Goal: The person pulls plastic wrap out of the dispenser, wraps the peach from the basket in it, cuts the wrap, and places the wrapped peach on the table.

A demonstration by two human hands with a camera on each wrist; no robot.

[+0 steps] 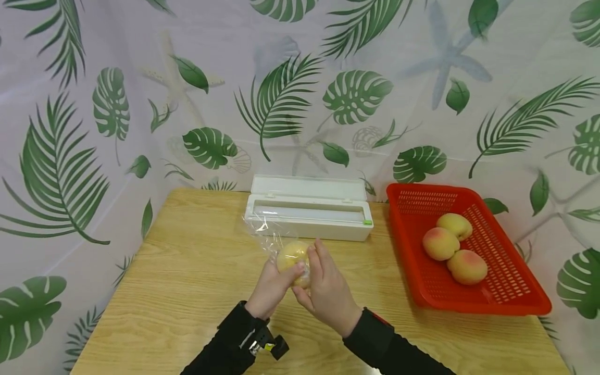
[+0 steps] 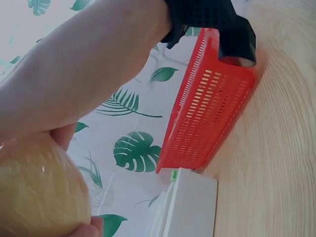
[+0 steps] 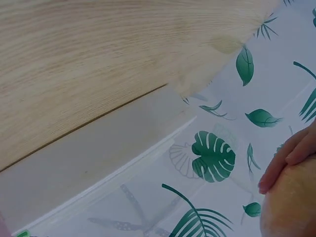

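Item 1: round yellow peach part-wrapped in clear cling film (image 1: 294,262), held just above the middle of the pale wooden bench (image 1: 197,291), in front of the dispenser. A loose tail of crinkled clear film (image 1: 266,233) stands up from its upper left side, unsealed.

Item 2: left hand (image 1: 272,289), fingers curled under and round the peach's left side, thumb across the front; black sleeve with a small camera clip at the wrist. In the left wrist view the wrapped fruit (image 2: 39,192) fills the lower corner against the palm.

Item 3: right hand (image 1: 328,294), curled round the right side of the same fruit, fingertips on top. The right wrist view shows fingertips (image 3: 286,163) pressing on the film-covered skin.

Handling note, as a judgement: the wrap will lie best if 1 hand keeps the fruit steady while the other draws the free tail taut and smooths it flat over the skin, with light pressure to spare the soft flesh.

Item 4: long white plastic cling-film dispenser box (image 1: 309,213), lid raised, just behind the hands.

Item 5: red perforated plastic basket (image 1: 511,302), at the bench's right, holding 3 unwrapped pink-yellow peaches (image 1: 440,243).

Item 6: leaf-printed white backdrop cloth (image 1: 94,104) behind and at both sides.
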